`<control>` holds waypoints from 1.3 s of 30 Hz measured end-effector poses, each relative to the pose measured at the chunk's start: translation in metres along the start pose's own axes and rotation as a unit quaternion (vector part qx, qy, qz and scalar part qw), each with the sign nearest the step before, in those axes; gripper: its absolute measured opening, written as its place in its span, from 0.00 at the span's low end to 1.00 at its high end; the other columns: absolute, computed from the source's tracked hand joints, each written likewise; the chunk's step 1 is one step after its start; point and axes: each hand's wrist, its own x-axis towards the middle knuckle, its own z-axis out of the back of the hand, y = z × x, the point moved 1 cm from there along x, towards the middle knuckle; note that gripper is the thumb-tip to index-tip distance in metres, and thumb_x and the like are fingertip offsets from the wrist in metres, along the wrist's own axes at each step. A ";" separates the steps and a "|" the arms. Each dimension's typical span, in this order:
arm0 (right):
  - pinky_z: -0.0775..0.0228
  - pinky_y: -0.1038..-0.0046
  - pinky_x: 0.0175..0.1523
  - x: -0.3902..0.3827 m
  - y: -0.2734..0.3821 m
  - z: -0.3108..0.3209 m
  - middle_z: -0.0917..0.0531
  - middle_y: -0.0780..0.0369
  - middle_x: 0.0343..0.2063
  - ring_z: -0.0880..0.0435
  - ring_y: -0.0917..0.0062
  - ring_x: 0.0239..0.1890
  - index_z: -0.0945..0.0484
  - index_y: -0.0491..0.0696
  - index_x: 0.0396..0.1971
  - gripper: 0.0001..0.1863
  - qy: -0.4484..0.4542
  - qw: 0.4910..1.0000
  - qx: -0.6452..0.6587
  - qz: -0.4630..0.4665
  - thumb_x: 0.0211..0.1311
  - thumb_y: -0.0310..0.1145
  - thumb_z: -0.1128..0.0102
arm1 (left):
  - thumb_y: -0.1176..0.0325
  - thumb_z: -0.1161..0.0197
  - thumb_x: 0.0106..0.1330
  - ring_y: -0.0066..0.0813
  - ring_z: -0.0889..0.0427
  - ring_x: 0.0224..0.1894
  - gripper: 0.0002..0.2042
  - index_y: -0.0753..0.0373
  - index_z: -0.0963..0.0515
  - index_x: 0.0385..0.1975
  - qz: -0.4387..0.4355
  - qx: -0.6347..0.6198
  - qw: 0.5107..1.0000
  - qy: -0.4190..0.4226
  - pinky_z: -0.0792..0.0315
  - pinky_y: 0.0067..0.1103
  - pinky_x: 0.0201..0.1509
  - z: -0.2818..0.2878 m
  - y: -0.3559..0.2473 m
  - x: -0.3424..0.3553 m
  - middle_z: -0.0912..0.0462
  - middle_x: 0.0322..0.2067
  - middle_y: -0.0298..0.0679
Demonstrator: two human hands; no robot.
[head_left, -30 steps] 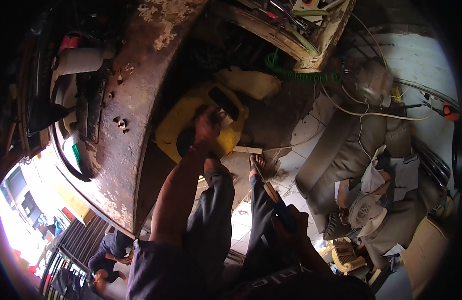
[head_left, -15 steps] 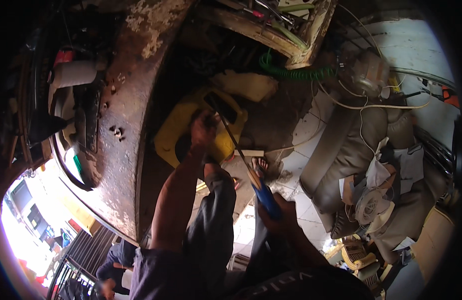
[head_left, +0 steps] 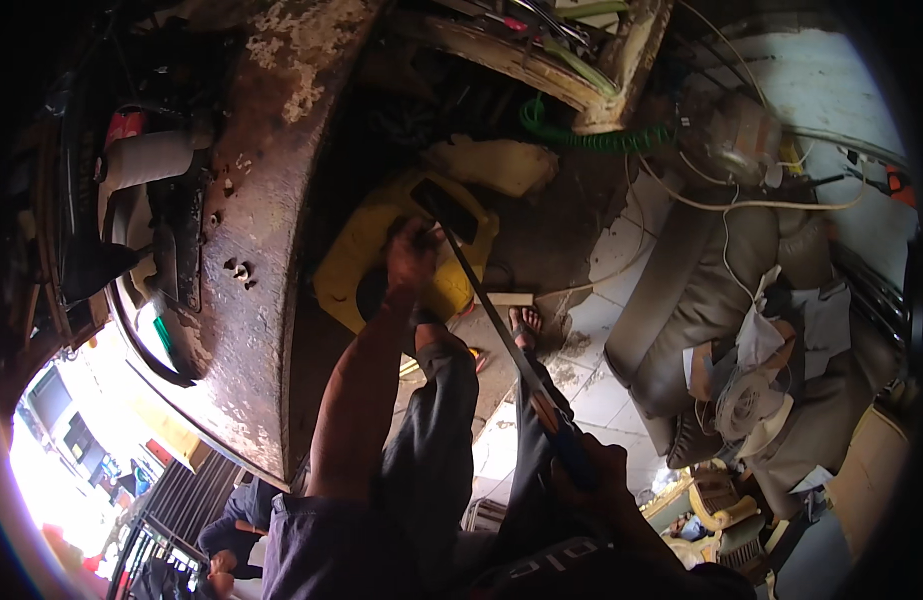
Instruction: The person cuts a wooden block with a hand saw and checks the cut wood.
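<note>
- Yellow piece [head_left: 354,238]: beneath left hand [head_left: 412,258]; cannot tell whether left grips.
- Blue-handled tool [head_left: 523,365]: gripped in right hand [head_left: 600,468], blade end near left hand.

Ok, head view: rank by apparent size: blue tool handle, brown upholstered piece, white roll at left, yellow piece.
Largest to smallest:
1. brown upholstered piece
2. yellow piece
3. white roll
4. blue tool handle, visible part only; the right hand covers some
</note>
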 end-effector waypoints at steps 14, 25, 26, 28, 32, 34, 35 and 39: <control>0.24 0.72 0.32 0.055 0.037 -0.020 0.17 0.61 0.25 0.15 0.78 0.26 0.18 0.45 0.49 0.19 -0.007 0.983 -0.144 0.112 0.56 0.31 0.32 | 0.66 0.33 0.66 0.22 0.21 0.40 0.15 0.65 0.22 0.49 0.078 0.095 0.992 -0.002 0.25 0.23 0.46 0.018 -0.032 0.000 0.17 0.38 0.36; 0.18 0.65 0.39 0.008 0.020 0.001 0.14 0.53 0.34 0.11 0.58 0.32 0.26 0.50 0.61 0.31 0.071 0.990 -0.086 -0.087 0.56 0.39 0.31 | 0.71 0.35 0.65 0.15 0.21 0.39 0.15 0.61 0.23 0.52 0.057 -0.067 0.996 -0.010 0.28 0.17 0.31 0.008 0.009 -0.002 0.16 0.42 0.34; 0.18 0.66 0.38 0.042 0.036 -0.010 0.14 0.54 0.31 0.12 0.60 0.31 0.24 0.48 0.57 0.27 0.056 0.989 -0.136 -0.010 0.57 0.37 0.32 | 0.74 0.36 0.65 0.15 0.21 0.38 0.16 0.61 0.23 0.53 0.049 -0.078 0.996 -0.018 0.27 0.17 0.32 0.007 0.009 -0.002 0.16 0.43 0.33; 0.21 0.65 0.37 0.114 0.048 -0.026 0.16 0.55 0.26 0.13 0.61 0.29 0.21 0.46 0.46 0.17 0.019 0.985 -0.102 0.136 0.58 0.36 0.34 | 0.76 0.37 0.64 0.15 0.21 0.38 0.17 0.61 0.23 0.53 0.041 -0.107 0.993 -0.015 0.26 0.18 0.33 -0.013 0.005 0.001 0.16 0.44 0.33; 0.21 0.65 0.38 0.097 0.054 -0.034 0.16 0.57 0.28 0.13 0.62 0.31 0.21 0.47 0.46 0.17 0.034 0.984 -0.151 0.091 0.58 0.36 0.34 | 0.79 0.40 0.62 0.15 0.21 0.38 0.18 0.61 0.24 0.53 -0.041 -0.110 0.993 0.000 0.26 0.17 0.35 0.009 0.010 0.009 0.18 0.43 0.30; 0.21 0.65 0.37 0.034 0.066 -0.019 0.15 0.58 0.29 0.13 0.63 0.29 0.22 0.48 0.47 0.18 0.055 0.985 -0.099 -0.127 0.58 0.37 0.33 | 0.79 0.40 0.62 0.15 0.21 0.39 0.17 0.61 0.23 0.52 -0.096 -0.254 0.962 -0.014 0.26 0.17 0.36 0.024 0.022 -0.002 0.18 0.42 0.29; 0.20 0.64 0.37 0.009 0.060 -0.006 0.15 0.58 0.30 0.13 0.63 0.29 0.22 0.48 0.48 0.18 0.051 0.974 -0.089 -0.204 0.58 0.37 0.33 | 0.78 0.39 0.63 0.15 0.21 0.40 0.15 0.62 0.23 0.50 -0.090 -0.136 0.986 -0.025 0.26 0.16 0.38 0.018 0.019 0.002 0.19 0.42 0.29; 0.19 0.62 0.36 0.071 0.043 -0.013 0.14 0.54 0.33 0.13 0.61 0.26 0.23 0.50 0.55 0.25 0.013 0.982 -0.173 0.075 0.57 0.38 0.33 | 0.78 0.38 0.64 0.16 0.21 0.44 0.16 0.63 0.24 0.52 0.054 -0.019 0.998 0.018 0.26 0.16 0.45 -0.005 -0.002 0.000 0.19 0.44 0.30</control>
